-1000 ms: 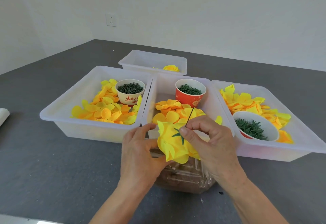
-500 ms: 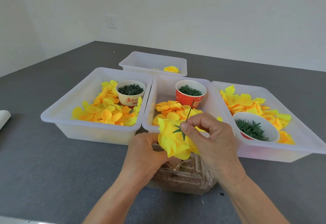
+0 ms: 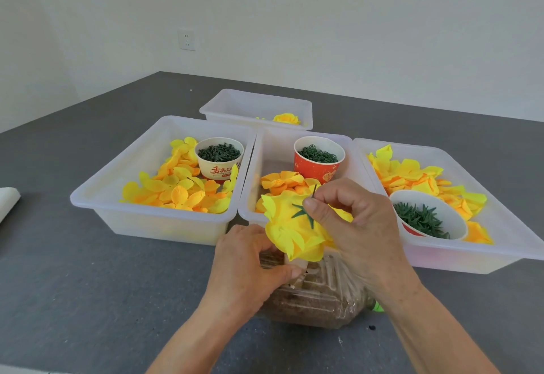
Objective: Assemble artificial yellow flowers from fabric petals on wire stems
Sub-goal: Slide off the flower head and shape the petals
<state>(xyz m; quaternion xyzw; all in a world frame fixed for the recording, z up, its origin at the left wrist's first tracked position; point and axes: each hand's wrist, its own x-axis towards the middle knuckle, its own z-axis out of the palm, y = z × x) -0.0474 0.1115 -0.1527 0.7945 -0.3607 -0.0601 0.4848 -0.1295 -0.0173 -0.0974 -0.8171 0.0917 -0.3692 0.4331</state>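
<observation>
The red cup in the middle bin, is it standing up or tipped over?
Upright. The red cup stands at the back of the middle bin, its round mouth facing up and filled with dark green rings.

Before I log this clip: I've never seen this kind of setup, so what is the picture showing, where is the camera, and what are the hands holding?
There is no machine here. The one view comes from a camera worn on a person's head, looking down at their two bare hands over a dark grey table.

The right hand pinches a thin green wire stem that pokes through a yellow fabric flower with a green star-shaped piece on it. The left hand grips the flower from below, fingers curled under the petals.

Beneath the hands is a clear plastic container. Behind stand three white trays of loose yellow and orange petals, each with a cup of small green parts. A fourth tray farther back holds a yellow flower.
</observation>
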